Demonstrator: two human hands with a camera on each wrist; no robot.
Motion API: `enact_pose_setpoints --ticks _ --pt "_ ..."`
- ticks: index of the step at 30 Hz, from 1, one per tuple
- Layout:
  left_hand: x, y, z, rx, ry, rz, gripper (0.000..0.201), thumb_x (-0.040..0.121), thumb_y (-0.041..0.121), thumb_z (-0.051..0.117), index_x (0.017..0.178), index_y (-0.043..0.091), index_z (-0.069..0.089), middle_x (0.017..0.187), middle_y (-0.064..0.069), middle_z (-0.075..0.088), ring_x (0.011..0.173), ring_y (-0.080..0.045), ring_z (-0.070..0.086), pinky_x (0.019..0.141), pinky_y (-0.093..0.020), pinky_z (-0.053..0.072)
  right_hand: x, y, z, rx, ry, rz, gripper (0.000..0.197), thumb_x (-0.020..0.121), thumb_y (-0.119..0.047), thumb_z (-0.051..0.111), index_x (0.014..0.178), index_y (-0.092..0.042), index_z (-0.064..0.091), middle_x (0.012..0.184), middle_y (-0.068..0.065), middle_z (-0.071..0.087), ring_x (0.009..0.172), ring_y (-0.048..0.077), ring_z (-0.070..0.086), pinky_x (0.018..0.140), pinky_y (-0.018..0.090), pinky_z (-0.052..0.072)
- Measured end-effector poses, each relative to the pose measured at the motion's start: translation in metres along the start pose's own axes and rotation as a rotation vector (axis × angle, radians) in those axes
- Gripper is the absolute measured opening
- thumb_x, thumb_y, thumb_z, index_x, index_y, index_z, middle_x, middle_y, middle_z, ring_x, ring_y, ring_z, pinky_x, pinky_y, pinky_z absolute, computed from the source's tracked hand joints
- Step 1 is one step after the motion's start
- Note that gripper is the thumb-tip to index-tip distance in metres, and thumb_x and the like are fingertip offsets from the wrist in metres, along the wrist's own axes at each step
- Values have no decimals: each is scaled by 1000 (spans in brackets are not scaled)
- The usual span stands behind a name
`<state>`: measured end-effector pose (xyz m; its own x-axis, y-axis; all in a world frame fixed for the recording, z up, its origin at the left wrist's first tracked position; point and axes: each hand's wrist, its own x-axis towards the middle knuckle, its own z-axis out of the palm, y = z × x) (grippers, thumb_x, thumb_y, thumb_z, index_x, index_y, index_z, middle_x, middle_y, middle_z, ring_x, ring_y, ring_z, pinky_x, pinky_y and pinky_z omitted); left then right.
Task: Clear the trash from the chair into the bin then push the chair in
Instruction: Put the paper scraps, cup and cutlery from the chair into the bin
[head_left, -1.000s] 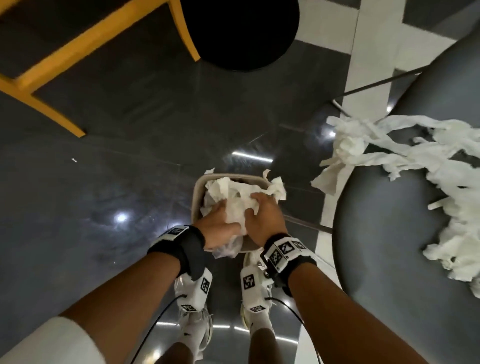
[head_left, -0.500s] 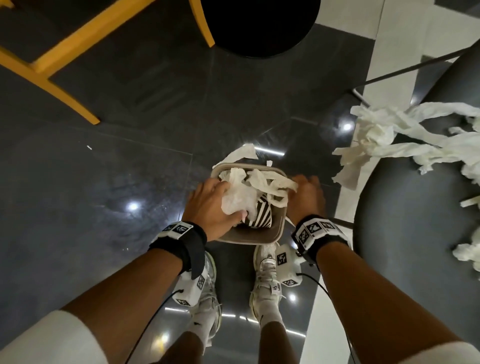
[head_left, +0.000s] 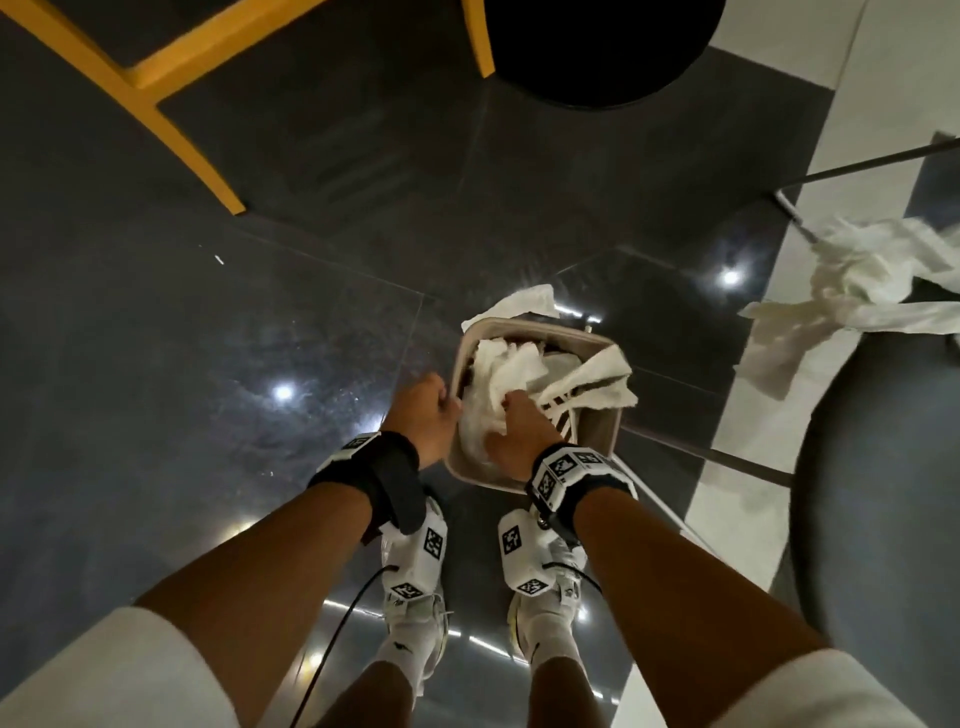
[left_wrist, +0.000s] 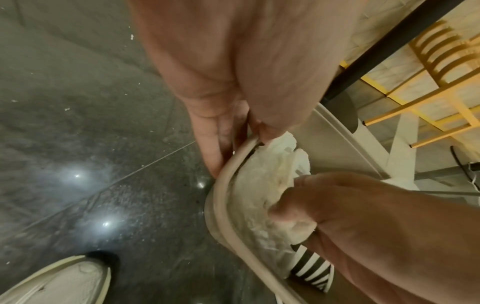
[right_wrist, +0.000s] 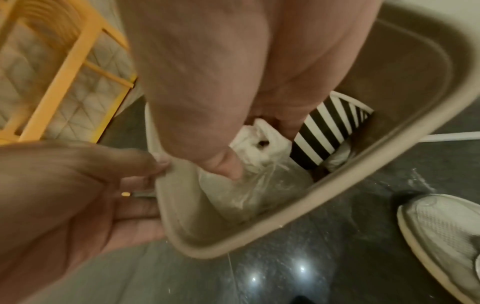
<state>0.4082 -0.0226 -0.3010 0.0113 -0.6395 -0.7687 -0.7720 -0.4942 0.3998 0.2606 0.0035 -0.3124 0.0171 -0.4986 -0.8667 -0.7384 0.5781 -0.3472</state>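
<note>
The step in hand looks like packing paper down into the beige bin (head_left: 540, 332), which stands on the dark floor just ahead of the person's feet. The left hand (head_left: 423, 410) grips the bin's rim at its 9 o'clock side, thumb hooked over the inside and fingers (left_wrist: 207, 131) down the outer wall, seemingly to steady it. The right hand (head_left: 514, 431) is inside the bin with its fingers curled into the crumpled white tissue (head_left: 498, 374), pressing it down beside a black-and-white striped paper cup (right_wrist: 324, 131); the wrist view shows the thumb dug into the wad. One strip of tissue hangs over the rim at about 12 o'clock and another at 2 o'clock. The job is far from finished, I judge: more torn tissue (head_left: 857, 280) lies on the dark grey chair seat (head_left: 883, 493) at 3 o'clock of the bin. The next move calls for letting go of the packed wad and reaching right for another handful; pushing the chair in comes only once the seat is bare.
</note>
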Motion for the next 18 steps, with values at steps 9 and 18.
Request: enact_pose_setpoints --ticks 9,18 --pt "-14 -42 -29 -147 157 -66 15 92 19 49 79 16 42 83 -18 61 78 -35 64 71 -46 55 -35 -34 -17 -165 61 -324 61 93 -22 49 151 -17 30 151 10 41 139 28 40 116 43 35" --pt "17 -57 -61 -298 416 -97 13 93 19 51 92 7 48 84 -9 60 68 -19 58 55 -27 45 33 -5 -81 369 688 -29 23 92 -16 54 112 -12 65 113 11 69 100 25 64 88 25 45"
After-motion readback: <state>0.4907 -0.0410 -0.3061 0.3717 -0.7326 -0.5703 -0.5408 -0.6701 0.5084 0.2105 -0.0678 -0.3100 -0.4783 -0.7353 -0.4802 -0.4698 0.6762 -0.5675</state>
